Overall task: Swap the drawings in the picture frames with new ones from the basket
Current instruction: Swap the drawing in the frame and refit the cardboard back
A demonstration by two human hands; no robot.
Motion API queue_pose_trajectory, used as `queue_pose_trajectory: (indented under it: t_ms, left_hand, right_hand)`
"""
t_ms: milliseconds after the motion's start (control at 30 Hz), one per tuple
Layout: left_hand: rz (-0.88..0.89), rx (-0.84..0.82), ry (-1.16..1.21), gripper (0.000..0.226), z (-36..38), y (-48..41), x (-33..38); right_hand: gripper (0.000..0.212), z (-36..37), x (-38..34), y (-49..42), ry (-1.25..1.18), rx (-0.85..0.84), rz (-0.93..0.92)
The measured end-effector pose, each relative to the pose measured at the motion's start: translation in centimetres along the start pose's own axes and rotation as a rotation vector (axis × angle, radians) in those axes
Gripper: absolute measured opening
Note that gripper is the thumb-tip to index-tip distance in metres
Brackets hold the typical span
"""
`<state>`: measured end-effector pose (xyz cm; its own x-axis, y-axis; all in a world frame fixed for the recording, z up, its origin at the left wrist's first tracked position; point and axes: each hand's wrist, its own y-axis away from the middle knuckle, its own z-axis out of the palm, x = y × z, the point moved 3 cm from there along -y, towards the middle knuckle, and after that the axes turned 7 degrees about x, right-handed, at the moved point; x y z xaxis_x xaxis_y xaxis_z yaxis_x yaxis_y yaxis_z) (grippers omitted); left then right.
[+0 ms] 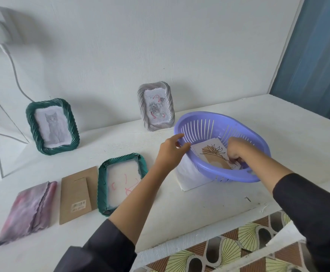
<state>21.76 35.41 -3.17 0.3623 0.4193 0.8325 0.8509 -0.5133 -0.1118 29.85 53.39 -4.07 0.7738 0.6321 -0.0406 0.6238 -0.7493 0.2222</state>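
Left hand grips basket rim; right hand pinches drawing inside.

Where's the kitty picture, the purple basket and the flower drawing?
kitty picture (53,126): head view, on the cat's body.
purple basket (229,176): head view, on its near outer wall.
flower drawing (212,154): head view, on the drawn flower.

This looks like a room in a home. A white-painted table stands against a plain white wall, with a blue curtain at the right and fan-patterned floor tiles below its edge. A green picture frame holding a cat drawing, a grey picture frame and a purple plastic basket suit a household.
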Motion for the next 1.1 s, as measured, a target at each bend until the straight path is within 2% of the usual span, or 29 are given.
queue_pose_trajectory:
  t_ms: [200,267,367,433,500,600,667,767,833,1000,1033,1100]
  left_hand:
    - [-0.04,0.001,0.048,0.051,-0.6,0.1,0.1]
    - [-0.038,0.034,0.104,0.049,-1.4,0.4,0.8]
    - [-0.05,0.004,0.293,0.026,-2.8,1.3,2.0]
    - [-0.123,-0.044,0.443,0.026,-3.8,2.0,2.7]
    - [-0.174,-0.067,0.548,0.033,-4.7,2.5,2.5]
    - [-0.207,0.075,0.67,0.027,-6.7,2.9,1.1]
    - [-0.229,0.198,0.595,0.032,-8.3,2.9,-0.9]
    - [-0.309,0.252,0.576,0.037,-10.2,3.5,-3.7]
    - [-0.397,0.214,0.644,0.029,-11.1,4.2,-5.2]
    - [-0.51,0.152,0.628,0.014,-12.3,5.4,-8.5]
    - [-0.522,0.154,0.578,0.013,-12.5,5.5,-9.3]
    - [-0.529,0.187,0.412,0.016,-13.0,5.6,-11.0]
  right_hand:
    - [0.026,-2.6,-0.1,0.1,-0.152,0.213,-0.039]
    - [0.023,-4.2,-0.6,1.2,-0.209,0.337,-0.128]
    - [0.016,-6.3,-2.8,5.2,-0.335,0.562,-0.27]
    - [0.015,-7.1,-5.2,8.7,-0.348,0.675,-0.369]
    - [0.017,-6.9,-8.1,12.1,-0.294,0.688,-0.503]
    - [0.023,-5.5,-12.1,15.4,-0.214,0.632,-0.677]
    - [0.024,-4.1,-13.8,16.2,-0.224,0.557,-0.759]
    - [0.03,-2.3,-14.7,16.0,-0.468,0.401,-0.825]
    - [0.041,-1.0,-14.9,14.1,-0.655,0.32,-0.692]
    - [0.044,4.3,-16.1,9.4,-1.169,-0.258,-0.269]
    - [0.044,5.0,-16.3,9.1,-1.222,-0.297,-0.232]
    - [0.043,6.1,-16.8,8.8,-1.202,-0.261,-0.206]
